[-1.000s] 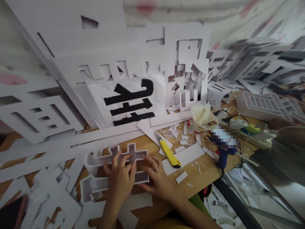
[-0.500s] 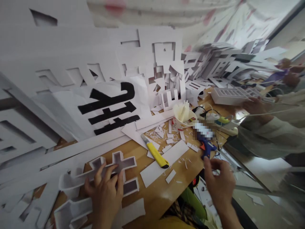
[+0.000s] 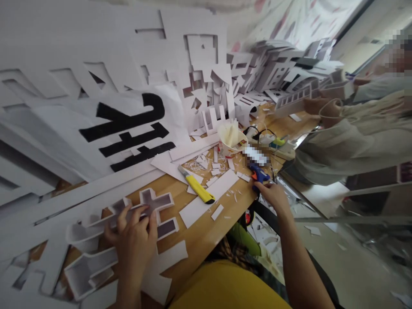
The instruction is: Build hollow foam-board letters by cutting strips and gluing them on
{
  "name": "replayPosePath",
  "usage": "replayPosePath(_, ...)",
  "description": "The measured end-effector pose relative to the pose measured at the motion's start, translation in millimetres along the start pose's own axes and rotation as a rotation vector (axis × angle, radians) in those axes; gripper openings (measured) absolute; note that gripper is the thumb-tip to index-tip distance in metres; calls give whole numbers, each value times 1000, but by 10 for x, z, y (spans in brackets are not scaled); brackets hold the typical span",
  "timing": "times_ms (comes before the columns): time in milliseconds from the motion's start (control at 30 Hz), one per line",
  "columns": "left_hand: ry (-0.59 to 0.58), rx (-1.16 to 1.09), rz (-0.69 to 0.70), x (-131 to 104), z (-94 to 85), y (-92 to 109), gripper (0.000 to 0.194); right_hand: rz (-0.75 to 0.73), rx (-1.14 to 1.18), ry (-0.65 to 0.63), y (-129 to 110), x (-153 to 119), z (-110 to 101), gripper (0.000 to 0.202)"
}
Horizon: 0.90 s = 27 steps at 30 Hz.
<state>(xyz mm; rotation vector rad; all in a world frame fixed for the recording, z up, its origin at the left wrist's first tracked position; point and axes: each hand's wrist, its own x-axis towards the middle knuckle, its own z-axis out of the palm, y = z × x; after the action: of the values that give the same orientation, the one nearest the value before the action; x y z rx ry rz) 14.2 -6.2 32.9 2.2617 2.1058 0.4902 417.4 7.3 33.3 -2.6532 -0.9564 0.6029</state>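
My left hand lies over a hollow white foam-board character, its fingers curled onto the walls. Part of the character is hidden under that hand. Over at the table's edge, my right hand has its thumb and fingers closed on the handle of a blue glue gun with an orange trigger. Between the hands, a yellow utility knife rests across a white foam-board strip. A second hollow white piece sits left of my left hand.
A paper tub holding pale sticks stands behind the glue gun, with white scraps around. Cut-out boards and a sheet with a black printed character lean at the back. A co-worker's sleeve is at right.
My right hand has reached the glue gun and closed on its handle. My left hand stays on the character. The view has shifted to the right and down; the co-worker's white box piece has moved.
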Motion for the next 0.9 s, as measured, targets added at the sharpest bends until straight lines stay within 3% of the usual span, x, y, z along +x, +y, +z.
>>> replayPosePath(300,18,3,8,-5,24,-16,41,-7,205,-16,-29,-136,-53,34)
replayPosePath(533,-24,59,-18,-1,25,-10,42,-91,575,-37,98,-181,4,51)
replayPosePath(767,-24,76,-18,2,8,11,44,-162,737,200,175,-103,85,58)
replayPosePath(900,-24,76,-18,3,3,14,45,-257,554,349,188,-30,148,58)
